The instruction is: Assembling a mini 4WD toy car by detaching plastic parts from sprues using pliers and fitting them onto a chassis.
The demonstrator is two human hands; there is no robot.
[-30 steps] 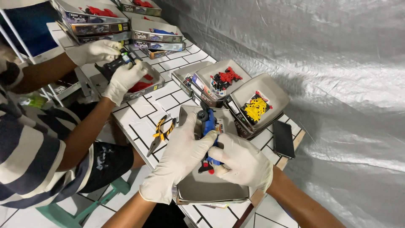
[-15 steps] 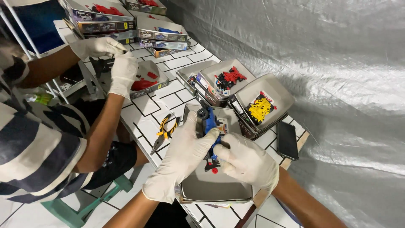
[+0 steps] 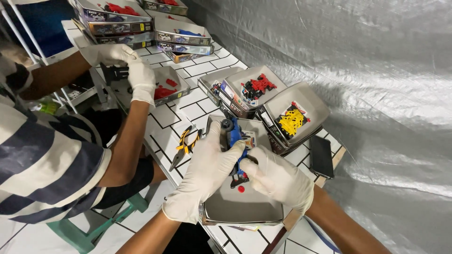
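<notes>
- Both hands are wearing white gloves and are closing around a blue toy car chassis (image 3: 234, 141), holding it over a shallow grey tray (image 3: 245, 207) near the counter's near edge.
- The left hand (image 3: 205, 174) is wrapping the chassis from its left side, with the thumb lying along the blue part.
- The right hand (image 3: 278, 176) is gripping the lower end of the chassis, fingers curled in under it.
- A small red part (image 3: 241, 189) is lying on the tray just below the chassis, between the two hands.
- Yellow-handled pliers (image 3: 185, 146) are resting on the white tiled counter (image 3: 165, 127), just to the left of the left hand.
- Beyond the hands, a grey tray with yellow parts (image 3: 292, 120) is sitting toward the counter's right edge, and a grey tray with red parts (image 3: 256, 86) is sitting next to it, further in.
- A black phone (image 3: 321, 156) is lying flat at the counter's right edge, near the right hand.
- Stacked kit boxes (image 3: 179, 35) are crowding the far end of the counter.
- Another person in a striped shirt (image 3: 47, 160) is sitting at the counter's left edge; that person's gloved hands (image 3: 141, 77) are holding a black part (image 3: 115, 73) above a box with red pieces (image 3: 165, 87).
- A silver sheet (image 3: 353, 56) is hanging along the right side.
</notes>
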